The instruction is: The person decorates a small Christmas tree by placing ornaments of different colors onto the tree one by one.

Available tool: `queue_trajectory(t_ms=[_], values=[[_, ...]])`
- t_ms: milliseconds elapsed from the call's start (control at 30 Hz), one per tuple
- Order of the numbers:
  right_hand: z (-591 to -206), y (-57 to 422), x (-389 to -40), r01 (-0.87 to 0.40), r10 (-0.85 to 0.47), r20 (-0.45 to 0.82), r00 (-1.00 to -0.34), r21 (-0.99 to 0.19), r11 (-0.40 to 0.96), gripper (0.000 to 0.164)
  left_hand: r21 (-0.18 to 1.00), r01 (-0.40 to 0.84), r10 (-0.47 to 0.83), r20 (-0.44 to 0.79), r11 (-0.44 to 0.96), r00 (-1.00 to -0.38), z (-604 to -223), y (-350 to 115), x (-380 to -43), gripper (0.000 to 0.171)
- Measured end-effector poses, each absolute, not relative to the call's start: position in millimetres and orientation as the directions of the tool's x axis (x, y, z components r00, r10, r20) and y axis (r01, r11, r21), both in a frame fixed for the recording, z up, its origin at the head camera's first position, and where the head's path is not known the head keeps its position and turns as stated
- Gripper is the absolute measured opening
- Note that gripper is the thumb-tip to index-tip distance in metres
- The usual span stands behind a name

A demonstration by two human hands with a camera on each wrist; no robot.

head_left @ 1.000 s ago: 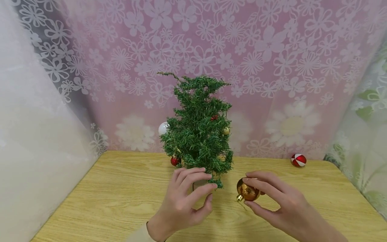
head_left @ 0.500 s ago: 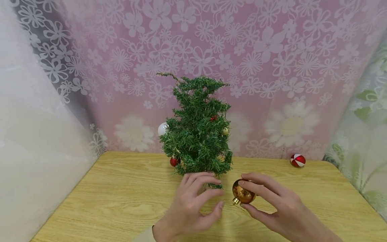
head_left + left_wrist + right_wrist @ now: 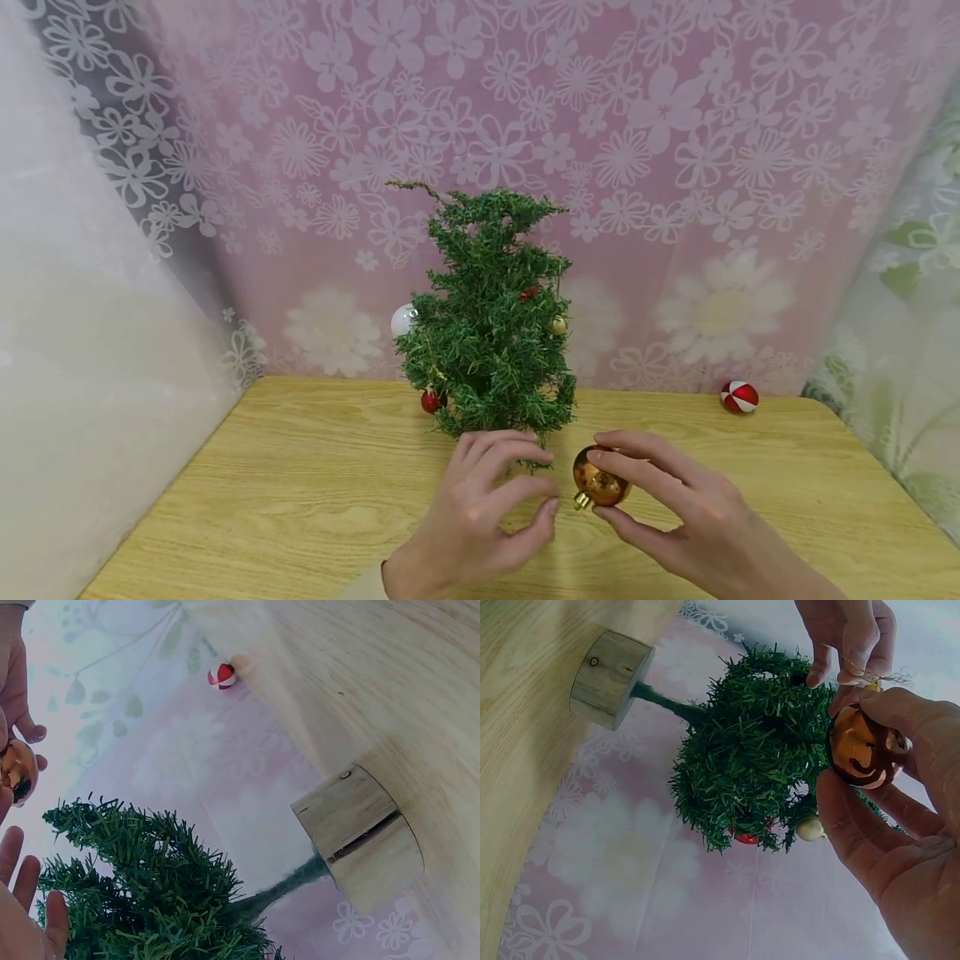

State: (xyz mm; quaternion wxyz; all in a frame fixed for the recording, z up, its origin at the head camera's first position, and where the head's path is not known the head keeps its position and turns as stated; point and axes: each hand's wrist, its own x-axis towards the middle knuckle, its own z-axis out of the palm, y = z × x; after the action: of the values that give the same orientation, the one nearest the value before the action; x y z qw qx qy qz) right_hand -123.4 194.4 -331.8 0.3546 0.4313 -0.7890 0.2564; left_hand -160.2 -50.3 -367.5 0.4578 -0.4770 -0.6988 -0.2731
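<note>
My right hand [image 3: 690, 500] holds a shiny copper-gold bauble [image 3: 596, 479] between thumb and fingers, its gold cap tilted down and left. In the right wrist view a thin gold thread [image 3: 889, 677] comes off the bauble's cap. My left hand [image 3: 487, 504] is just left of the bauble, its thumb and index fingertips close together on the thread's loop. Behind both hands stands a small green Christmas tree [image 3: 491, 333] on a wooden stump base [image 3: 360, 836]. On it hang a white bauble [image 3: 402, 320], a red bauble [image 3: 430, 401] and a small gold bauble [image 3: 557, 325].
A red-and-white bauble [image 3: 739, 397] lies on the wooden table [image 3: 315, 475] near its back right edge. Directly behind the table hangs a pink floral curtain [image 3: 637, 208], with pale curtains at both sides.
Both hands have come closer together. The right hand moved the bauble slightly left and down, while the left hand shifted right and its thumb and index fingertips drew together.
</note>
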Motion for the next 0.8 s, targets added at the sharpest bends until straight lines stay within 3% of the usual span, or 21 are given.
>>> queue_trajectory(t_ms=[300,567,800], values=[[-329.5,196.6,-121.5,-0.852,-0.498,0.765,-0.409,-0.124,0.509,0.042,-0.041,0.911,0.343,0.932,0.41,-0.113,-366.7,-55.0,-163.0,0.01],[-335.6,195.5,-125.2,-0.889,-0.503,0.791,-0.348,-0.108,0.445,0.038,-0.115,0.881,0.309,0.95,0.459,-0.037,-365.1,-55.3,-164.8,0.015],[-335.9,193.7,-120.4,-0.865,-0.52,0.736,-0.434,-0.179,0.469,0.038,-0.106,0.87,0.277,0.96,0.481,-0.036,-365.6,-52.9,-165.8,0.02]])
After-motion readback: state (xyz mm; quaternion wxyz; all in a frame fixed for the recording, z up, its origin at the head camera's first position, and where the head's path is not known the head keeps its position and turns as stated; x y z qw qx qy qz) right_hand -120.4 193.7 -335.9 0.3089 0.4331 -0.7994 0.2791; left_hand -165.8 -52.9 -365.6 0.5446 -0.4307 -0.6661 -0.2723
